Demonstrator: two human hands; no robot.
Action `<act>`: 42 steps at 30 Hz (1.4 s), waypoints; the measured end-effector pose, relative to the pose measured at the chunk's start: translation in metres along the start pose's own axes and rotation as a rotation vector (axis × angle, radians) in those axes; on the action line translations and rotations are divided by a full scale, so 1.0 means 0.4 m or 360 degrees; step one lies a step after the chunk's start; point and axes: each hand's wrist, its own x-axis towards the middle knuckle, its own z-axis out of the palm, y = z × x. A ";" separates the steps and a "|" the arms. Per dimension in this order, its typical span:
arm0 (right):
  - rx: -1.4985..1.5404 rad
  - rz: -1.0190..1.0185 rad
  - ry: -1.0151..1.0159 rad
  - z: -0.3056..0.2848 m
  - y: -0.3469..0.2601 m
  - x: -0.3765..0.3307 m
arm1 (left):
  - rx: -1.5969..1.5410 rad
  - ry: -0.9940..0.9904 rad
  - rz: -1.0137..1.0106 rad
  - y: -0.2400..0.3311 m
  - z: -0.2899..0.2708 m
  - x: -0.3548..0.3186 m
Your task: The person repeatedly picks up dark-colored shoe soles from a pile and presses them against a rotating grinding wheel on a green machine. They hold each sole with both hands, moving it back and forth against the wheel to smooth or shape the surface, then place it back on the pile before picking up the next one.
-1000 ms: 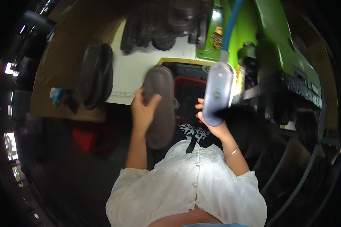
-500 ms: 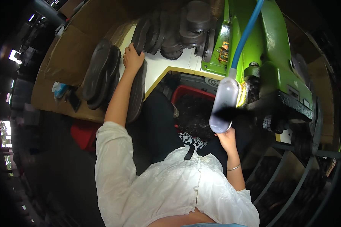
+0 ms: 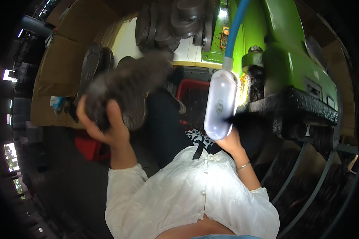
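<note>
My left hand (image 3: 115,129) grips one end of a dark brown shoe sole (image 3: 133,77), raised off the white table and blurred by motion. Below it, another sole (image 3: 135,113) shows a ridged face. My right hand (image 3: 229,141) is at the lower end of a long translucent lamp (image 3: 221,103). The lamp hides most of its fingers, so what they hold cannot be seen. Beside the lamp stands a green machine (image 3: 283,63) with a dark working head (image 3: 303,107).
Several dark soles with ragged edges (image 3: 175,24) lie at the back of the white table (image 3: 125,42); more soles (image 3: 92,61) stand at its left. Cardboard walls (image 3: 58,59) enclose the left side. A red bin (image 3: 191,83) sits under the table edge. Racks (image 3: 299,175) stand at lower right.
My left hand has left the back row of soles and come nearer to me with one sole lifted in it. My right hand has shifted slightly left in the picture, along with the lamp and machine.
</note>
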 end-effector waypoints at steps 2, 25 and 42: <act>-0.0372 -0.0322 0.0134 0.022 0.020 -0.005 | -0.0337 -0.0103 -0.0500 0.026 0.013 -0.091; 0.0584 0.0230 -0.0454 -0.004 0.103 -0.120 | -0.0884 -0.1449 -0.1262 0.127 0.298 -0.318; 0.1166 -0.0514 0.1209 -0.488 0.160 -0.187 | -0.1191 -0.1180 -0.1467 0.109 0.230 -0.369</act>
